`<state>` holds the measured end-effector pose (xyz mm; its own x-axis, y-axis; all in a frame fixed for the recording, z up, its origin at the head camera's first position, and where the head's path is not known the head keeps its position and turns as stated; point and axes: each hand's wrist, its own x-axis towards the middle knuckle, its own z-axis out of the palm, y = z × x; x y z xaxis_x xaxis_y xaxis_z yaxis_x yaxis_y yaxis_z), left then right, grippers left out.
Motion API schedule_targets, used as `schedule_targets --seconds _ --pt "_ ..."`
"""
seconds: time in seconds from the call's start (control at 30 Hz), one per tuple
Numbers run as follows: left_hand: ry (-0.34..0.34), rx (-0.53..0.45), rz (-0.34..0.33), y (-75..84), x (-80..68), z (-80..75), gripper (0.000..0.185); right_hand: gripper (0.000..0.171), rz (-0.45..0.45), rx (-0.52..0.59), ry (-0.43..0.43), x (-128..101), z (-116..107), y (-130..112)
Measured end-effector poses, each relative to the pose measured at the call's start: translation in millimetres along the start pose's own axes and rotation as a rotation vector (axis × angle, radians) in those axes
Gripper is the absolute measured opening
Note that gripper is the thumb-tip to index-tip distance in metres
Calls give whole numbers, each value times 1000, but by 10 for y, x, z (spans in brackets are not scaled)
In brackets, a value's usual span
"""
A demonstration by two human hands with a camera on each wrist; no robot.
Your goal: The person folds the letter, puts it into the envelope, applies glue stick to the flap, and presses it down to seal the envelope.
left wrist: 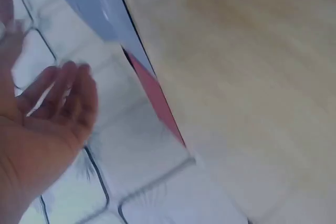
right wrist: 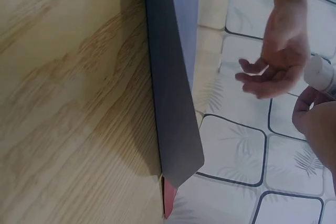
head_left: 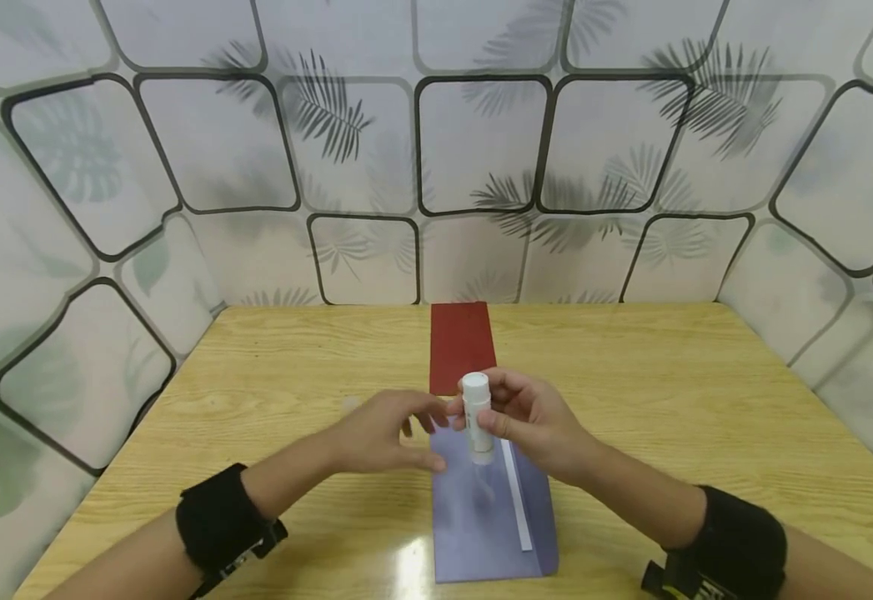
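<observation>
My right hand (head_left: 537, 421) holds a white glue stick (head_left: 477, 417) upright between thumb and fingers, above a lavender envelope (head_left: 469, 525). To the left of the stick is my left hand (head_left: 383, 433), its fingers loosely bent and holding nothing. A white strip (head_left: 517, 500) runs along the envelope's raised right-hand flap. In the right wrist view the glue stick (right wrist: 318, 73) shows at the right edge, with the left hand (right wrist: 283, 56) apart from it. The left wrist view shows the left palm (left wrist: 47, 135) with nothing in it.
A red card (head_left: 461, 346) lies beyond the envelope on the wooden table (head_left: 293, 358). Left of it sits a small pale thing (head_left: 350, 404), too faint to identify. Patterned cloth or panels (head_left: 481, 142) stand around the table's back and sides.
</observation>
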<state>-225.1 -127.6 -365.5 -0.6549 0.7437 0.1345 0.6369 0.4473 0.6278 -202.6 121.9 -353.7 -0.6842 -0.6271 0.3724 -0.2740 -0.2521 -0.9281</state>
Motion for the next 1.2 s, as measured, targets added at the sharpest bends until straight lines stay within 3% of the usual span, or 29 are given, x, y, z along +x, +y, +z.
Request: schedule_targets --seconds 0.07,0.13,0.23,0.3,0.4,0.57,0.73,0.9,1.07,1.2 --pt "46 264 -57 -119 -40 -128 52 29 11 -45 32 -2 -18 4" --pt "56 468 -117 -249 -97 -229 52 32 35 -93 75 -6 -28 4" --pt "17 631 -206 -430 -184 -316 52 34 43 -166 132 -11 -47 12" --pt "-13 653 -263 -514 -228 -346 50 35 47 -218 171 -13 -63 21" --pt "-43 627 -297 -614 -270 -369 38 36 62 -287 228 -16 -88 43" --pt "-25 573 -233 -690 -294 -383 19 38 112 -366 286 -27 -107 68" --pt "126 411 -133 -542 -230 -340 21 37 137 -405 284 -25 -99 67" --pt "296 55 -38 -154 -134 -242 18 32 138 -443 275 -8 -46 50" --pt "338 -312 -12 159 -127 -161 18 29 126 -419 253 -4 7 41" --pt "321 -450 14 250 -138 -111 20 28 107 -426 238 -18 41 42"
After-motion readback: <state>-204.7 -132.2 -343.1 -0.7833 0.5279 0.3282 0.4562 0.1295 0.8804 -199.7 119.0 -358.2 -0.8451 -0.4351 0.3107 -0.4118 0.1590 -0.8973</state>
